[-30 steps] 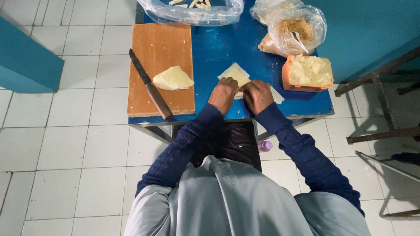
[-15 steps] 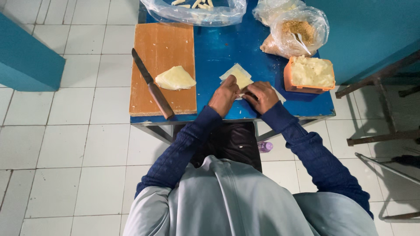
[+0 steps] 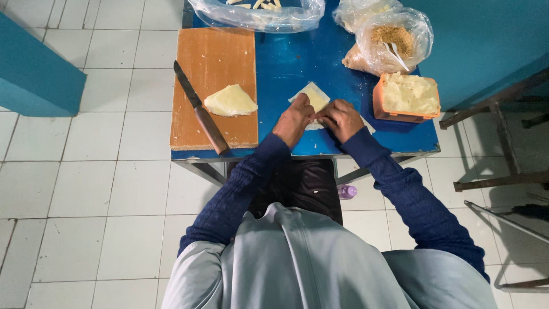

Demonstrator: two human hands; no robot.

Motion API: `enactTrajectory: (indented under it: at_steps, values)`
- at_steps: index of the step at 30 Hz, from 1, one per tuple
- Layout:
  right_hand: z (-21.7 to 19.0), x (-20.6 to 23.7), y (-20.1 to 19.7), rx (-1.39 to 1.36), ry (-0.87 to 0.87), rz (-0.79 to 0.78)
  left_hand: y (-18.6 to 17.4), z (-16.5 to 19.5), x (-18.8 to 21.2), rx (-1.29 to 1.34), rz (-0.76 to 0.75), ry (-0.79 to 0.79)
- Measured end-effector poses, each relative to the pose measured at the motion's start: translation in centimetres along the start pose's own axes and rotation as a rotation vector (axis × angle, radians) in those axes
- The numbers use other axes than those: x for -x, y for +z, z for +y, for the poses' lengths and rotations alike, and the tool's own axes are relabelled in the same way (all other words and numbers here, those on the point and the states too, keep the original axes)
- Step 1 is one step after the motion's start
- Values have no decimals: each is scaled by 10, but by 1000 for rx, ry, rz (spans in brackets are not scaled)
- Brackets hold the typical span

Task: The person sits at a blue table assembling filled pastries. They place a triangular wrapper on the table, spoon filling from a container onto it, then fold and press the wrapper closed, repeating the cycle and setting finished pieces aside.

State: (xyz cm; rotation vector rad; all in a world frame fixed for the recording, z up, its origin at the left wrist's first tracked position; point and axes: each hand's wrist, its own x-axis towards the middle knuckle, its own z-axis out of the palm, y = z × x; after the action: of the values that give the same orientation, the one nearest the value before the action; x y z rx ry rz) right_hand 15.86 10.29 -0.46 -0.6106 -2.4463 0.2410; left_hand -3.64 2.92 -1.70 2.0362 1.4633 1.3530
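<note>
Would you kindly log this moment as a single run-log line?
left hand: on pastry sheet | right hand: on same sheet | knife, folded piece: on cutting board | orange tub: right

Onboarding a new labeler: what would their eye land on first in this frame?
Probably the bright blue table, where the left hand and right hand meet over a pale wrapper sheet near the front edge. To their left, a wooden cutting board carries a knife and a folded yellowish triangle. To their right sits an orange tub of pale mash.
</note>
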Motion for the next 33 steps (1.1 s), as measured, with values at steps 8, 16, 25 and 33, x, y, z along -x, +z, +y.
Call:
enactTrajectory:
  at_steps: [8, 16, 25, 33]
  values:
    - [-18, -2, -7, 102, -102, 71, -1, 2, 0, -11, -1, -42]
    - [-21, 8, -3, 248, -100, 82, -6, 10, 2, -121, 33, 39]
    - [-29, 11, 5, 563, -49, 76, -3, 18, 17, -116, 103, -73]
    - [-8, -23, 10, 403, 69, 51, -9, 26, 47, -350, 42, 17]
